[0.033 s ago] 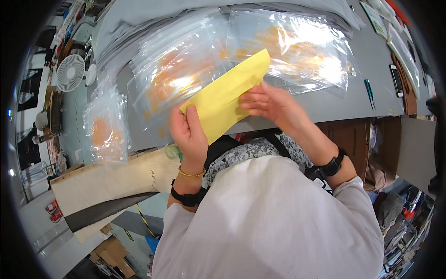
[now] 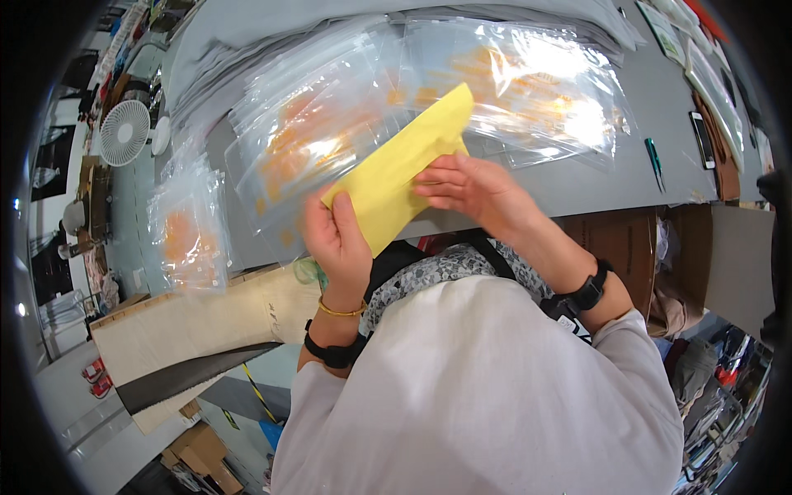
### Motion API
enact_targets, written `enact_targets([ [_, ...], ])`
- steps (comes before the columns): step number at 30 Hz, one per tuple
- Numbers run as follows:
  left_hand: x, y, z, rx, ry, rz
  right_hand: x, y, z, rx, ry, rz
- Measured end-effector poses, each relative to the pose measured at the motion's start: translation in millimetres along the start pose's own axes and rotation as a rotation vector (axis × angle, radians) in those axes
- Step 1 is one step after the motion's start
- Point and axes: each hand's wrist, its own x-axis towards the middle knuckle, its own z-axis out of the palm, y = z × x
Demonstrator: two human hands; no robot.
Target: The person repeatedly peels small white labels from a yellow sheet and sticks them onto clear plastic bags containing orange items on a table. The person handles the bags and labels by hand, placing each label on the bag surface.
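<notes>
A folded yellow sheet (image 2: 404,169), paper or cloth, slants upward to the right above the near edge of the table. My left hand (image 2: 337,235) grips its lower left end, thumb on top and fingers behind. Against the sheet's right part lie the stretched fingers of my right hand (image 2: 470,186); the thumb is partly hidden and the hand is a little blurred. Just beyond the sheet are a left pile of clear plastic bags (image 2: 289,136) with orange print and a right pile of similar bags (image 2: 544,91).
Smaller clear bags (image 2: 188,235) lie at the table's left end. Grey fabric (image 2: 272,25) is heaped along the back. Green thread snips (image 2: 654,165) and a phone (image 2: 702,140) rest at the right. A cardboard box (image 2: 615,247) stands below the table's right edge.
My right hand has slid slightly left along the sheet. The sheet's upper right end has shifted a little left. My left hand keeps its grip.
</notes>
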Motion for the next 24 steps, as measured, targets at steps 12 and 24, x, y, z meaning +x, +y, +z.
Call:
enact_targets([
  [12, 39.4, 25.8, -41.3, -0.326, -0.687, -0.602, 9.1, 23.4, 48.4, -0.323, -0.135, -0.233],
  [24, 49.9, 20.3, -49.0, -0.453, -0.551, -0.91, 23.8, 36.9, 60.9, -0.457, -0.047, -0.166],
])
